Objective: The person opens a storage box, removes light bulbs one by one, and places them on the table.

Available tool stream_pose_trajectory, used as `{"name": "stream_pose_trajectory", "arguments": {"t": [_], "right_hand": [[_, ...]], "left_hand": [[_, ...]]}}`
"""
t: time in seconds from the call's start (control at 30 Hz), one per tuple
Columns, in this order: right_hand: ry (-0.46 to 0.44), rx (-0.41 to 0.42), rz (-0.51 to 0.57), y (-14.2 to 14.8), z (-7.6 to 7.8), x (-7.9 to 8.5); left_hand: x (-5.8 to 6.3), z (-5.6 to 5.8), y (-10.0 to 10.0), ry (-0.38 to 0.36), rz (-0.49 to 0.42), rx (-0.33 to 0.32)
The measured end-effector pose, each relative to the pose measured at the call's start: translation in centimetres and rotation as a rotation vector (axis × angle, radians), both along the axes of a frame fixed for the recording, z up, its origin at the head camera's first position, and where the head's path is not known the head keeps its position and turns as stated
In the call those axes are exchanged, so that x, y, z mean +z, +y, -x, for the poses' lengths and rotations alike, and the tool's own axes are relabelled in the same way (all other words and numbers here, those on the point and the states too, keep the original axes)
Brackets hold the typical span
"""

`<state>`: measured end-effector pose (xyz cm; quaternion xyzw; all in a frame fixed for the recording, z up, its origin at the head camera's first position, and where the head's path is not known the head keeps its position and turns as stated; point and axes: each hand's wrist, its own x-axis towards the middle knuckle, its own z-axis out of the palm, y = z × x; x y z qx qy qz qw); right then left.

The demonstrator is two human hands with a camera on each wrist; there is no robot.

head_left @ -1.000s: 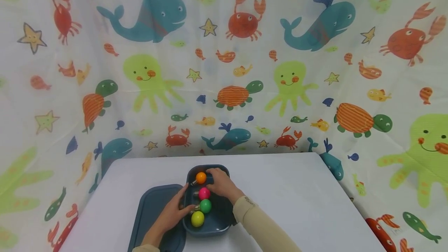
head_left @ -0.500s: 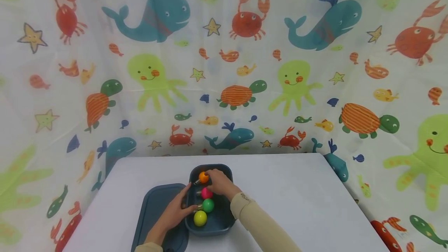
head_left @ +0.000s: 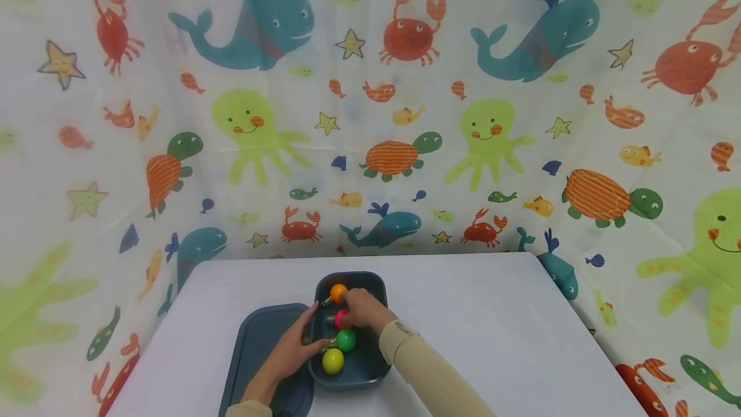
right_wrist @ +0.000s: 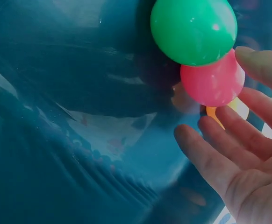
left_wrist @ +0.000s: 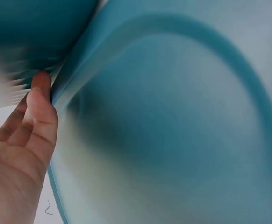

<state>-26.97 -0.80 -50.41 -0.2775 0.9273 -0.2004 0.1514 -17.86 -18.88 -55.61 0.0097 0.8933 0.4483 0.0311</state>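
Observation:
A dark teal tub (head_left: 370, 372) holds bulbs lying in a column along its left side: an orange bulb (head_left: 338, 292), a pink bulb (head_left: 339, 320), a green bulb (head_left: 347, 340) and a yellow bulb (head_left: 332, 361). My right hand (head_left: 365, 309) reaches into the tub over the pink bulb, partly covering it. In the right wrist view its fingers are spread around the pink bulb (right_wrist: 211, 81), the uppermost fingertip at its edge. My left hand (head_left: 289, 347) rests against the tub's left wall, thumb and fingers apart; the left wrist view shows extended fingers there.
A flat teal lid (head_left: 255, 346) lies on the white table (head_left: 463, 320), against the tub's left side and beneath my left forearm. Behind the table hangs a curtain (head_left: 347, 166) printed with sea animals.
My right hand has drawn back from beside the orange bulb towards the pink one. The left hand keeps its place at the tub wall. The whole view has shifted slightly.

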Motion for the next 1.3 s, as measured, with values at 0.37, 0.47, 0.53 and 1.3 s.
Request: {"name": "stream_pose_trajectory", "arguments": {"t": [0.37,0.47,0.53,1.3], "right_hand": [[0.015,0.048,-0.037,0.0,0.0,-0.5],[0.036,0.057,-0.040,0.0,-0.1,-0.6],[0.049,0.062,-0.043,0.0,-0.2,-0.5],[0.135,0.045,0.028,2.3,0.7,3.0]], "left_hand": [[-0.1,0.0,-0.1,-0.009,-0.007,-0.004],[0.0,0.0,-0.1,-0.007,-0.010,-0.003],[0.0,0.0,-0.1,-0.009,-0.011,-0.003],[0.3,0.0,-0.1,-0.034,-0.019,0.004]]}}
